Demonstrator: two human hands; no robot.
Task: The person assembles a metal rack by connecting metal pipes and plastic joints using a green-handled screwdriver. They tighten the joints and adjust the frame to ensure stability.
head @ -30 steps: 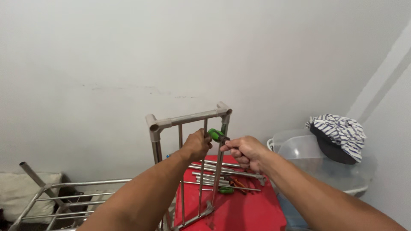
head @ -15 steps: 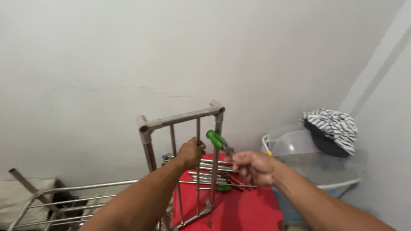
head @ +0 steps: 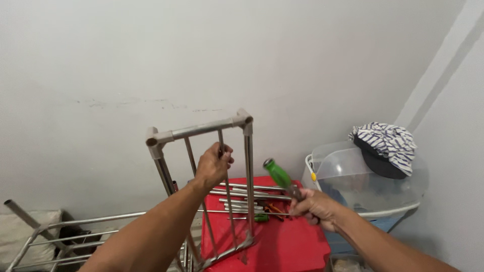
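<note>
My left hand (head: 214, 165) grips a thin inner rod of an upright metal rack frame (head: 201, 129), which stands with grey corner joints at its top. My right hand (head: 313, 206) holds a green-handled screwdriver (head: 280, 176) by its shaft end, handle pointing up and left, a short way right of the frame and apart from it. The frame's lower end rests at the edge of a red surface (head: 282, 247).
Several loose metal tubes (head: 242, 194), another green-handled tool (head: 260, 217) and orange pliers (head: 275, 208) lie on the red surface. A clear plastic tub (head: 353, 176) with a striped cloth and dark cap (head: 385, 148) stands at right. Another rack section (head: 60, 231) lies low left against the white wall.
My right hand has pulled the screwdriver away from the frame, down and to the right. The left hand has kept hold of the rod while the frame tilted slightly left.
</note>
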